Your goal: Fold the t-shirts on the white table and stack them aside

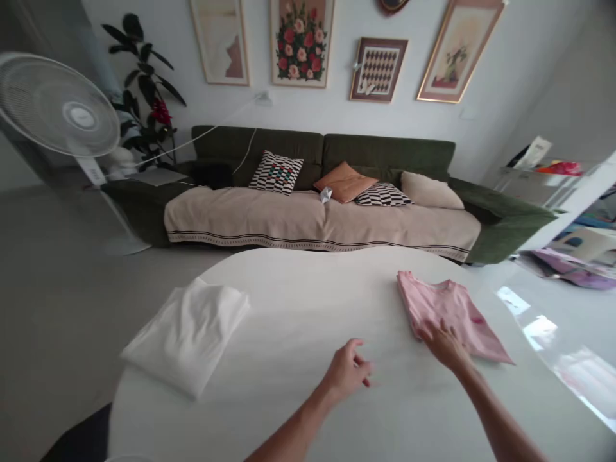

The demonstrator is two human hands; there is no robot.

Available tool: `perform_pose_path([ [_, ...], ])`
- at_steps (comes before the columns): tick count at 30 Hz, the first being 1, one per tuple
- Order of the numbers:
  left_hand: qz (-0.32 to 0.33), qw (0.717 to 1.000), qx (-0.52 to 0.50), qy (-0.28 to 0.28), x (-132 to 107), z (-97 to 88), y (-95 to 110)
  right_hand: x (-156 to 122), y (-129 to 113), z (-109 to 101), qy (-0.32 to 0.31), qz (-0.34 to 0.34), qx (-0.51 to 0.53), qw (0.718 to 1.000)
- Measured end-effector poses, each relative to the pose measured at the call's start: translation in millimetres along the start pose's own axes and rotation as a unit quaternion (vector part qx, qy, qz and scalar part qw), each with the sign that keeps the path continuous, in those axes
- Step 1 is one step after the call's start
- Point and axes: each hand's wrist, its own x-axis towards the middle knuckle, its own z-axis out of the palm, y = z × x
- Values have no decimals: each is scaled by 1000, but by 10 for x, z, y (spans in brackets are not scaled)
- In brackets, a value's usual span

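Observation:
A folded pink T-shirt point(452, 308) lies on the right side of the white table point(308, 301), its neckline toward the sofa. My right hand point(445, 343) rests on the shirt's near edge with fingers spread. Over the middle of the table is my left hand point(346, 371), slightly blurred, its fingers apart and loosely curled with nothing in them. On the table's left side lies a folded white cloth point(192, 333), perhaps a garment, touched by neither hand.
Beyond the table stands a dark green sofa point(385, 151) with a beige cover point(269, 215) and several cushions. A white standing fan point(79, 115) is at the left, near a plant point(147, 83). Boxes and bags lie on the far right.

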Motion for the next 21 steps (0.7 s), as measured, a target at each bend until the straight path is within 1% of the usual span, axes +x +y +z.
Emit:
perform_pose_path([
  [2,14,995,57,84,-380,-453,-8,-256,-409,-13,3,-27,6,1000],
  [3,25,986,101,127,-562,-677,-10,-422,-640,-18,10,-46,17,999],
  [4,39,972,156,170,-736,-896,-16,-607,-878,-24,19,-69,36,997],
  [5,52,951,218,214,-903,-1105,-26,-804,-1116,-33,27,-96,62,993],
  [7,55,890,341,296,-1202,-1483,-75,-1215,-1573,-59,36,-148,129,980],
  [9,15,830,430,355,-1432,-1795,-166,-1623,-1987,-95,33,-190,205,960],
  [10,-18,807,456,374,-1515,-1926,-226,-1816,-2174,-114,29,-206,244,947],
  [11,-52,791,473,385,-1576,-2040,-291,-1998,-2348,-134,25,-218,281,934],
  [12,-78,781,482,389,-1615,-2140,-357,-2165,-2505,-153,19,-229,316,920],
  [13,-94,780,482,387,-1636,-2226,-417,-2313,-2646,-172,12,-238,347,907],
  [14,-101,787,473,383,-1642,-2297,-466,-2440,-2768,-191,2,-241,372,896],
  [16,-94,810,441,375,-1634,-2394,-509,-2624,-2954,-236,-27,-237,408,881],
  [18,-78,826,404,385,-1639,-2414,-461,-2713,-3070,-300,-71,-216,442,868],
  [19,-61,830,387,398,-1659,-2390,-405,-2726,-3107,-341,-95,-198,464,858],
  [21,-1,838,355,415,-1748,-2264,-261,-2704,-3162,-429,-142,-143,520,830],
])
